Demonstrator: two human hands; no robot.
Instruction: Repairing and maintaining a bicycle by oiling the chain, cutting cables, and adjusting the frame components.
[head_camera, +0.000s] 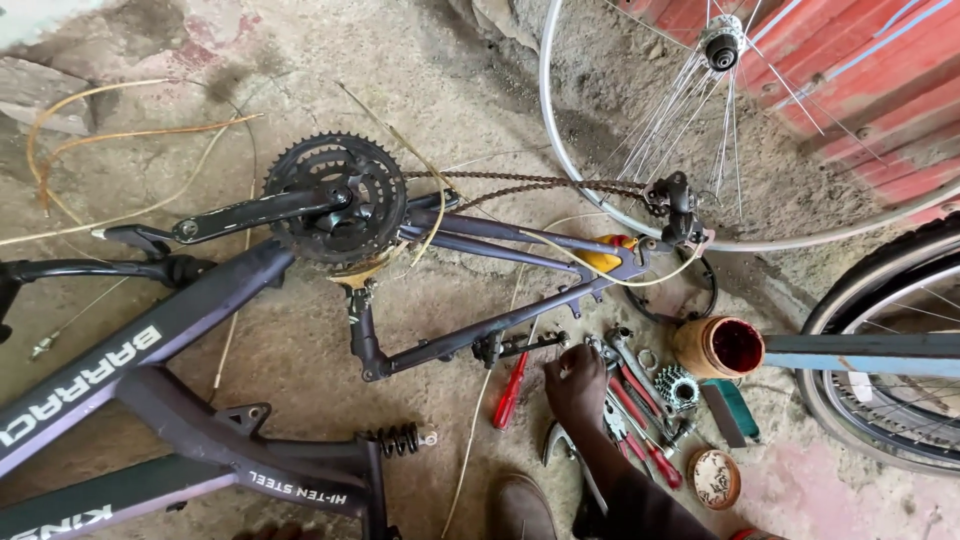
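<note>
the fingers (566, 362) of the one hand (577, 385) in view curl together over the near end of a heap of hand tools on the concrete floor (300, 345), though whether they have closed on any one tool cannot be told, since the back of the hand hides the tips; nor do the pictures settle which hand it is, and the other is out of view. the tool pile (630, 390) lies just to the right of the knuckles and touching them, red-handled pliers (645, 425) and a spanner (625, 350) with their long axes running from upper left down to lower right, roughly in line with the forearm. a red-handled screwdriver (510, 390) lies apart on the hand's left, nearly upright in the picture. just above the fingers a short bolt or axle (520, 345) juts from the lower stay of a dark bicycle frame (200, 320) lying on its side, chainring (335, 200) and rusty chain (530, 183) attached. beyond the tools sit a small sprocket cluster (678, 387), an orange pot of dark red stuff (718, 347) and a round tin (714, 478). a bare spoked wheel (720, 130) leans against a red wall at the back, and a tyred wheel (890, 360) stands at the right edge.
</note>
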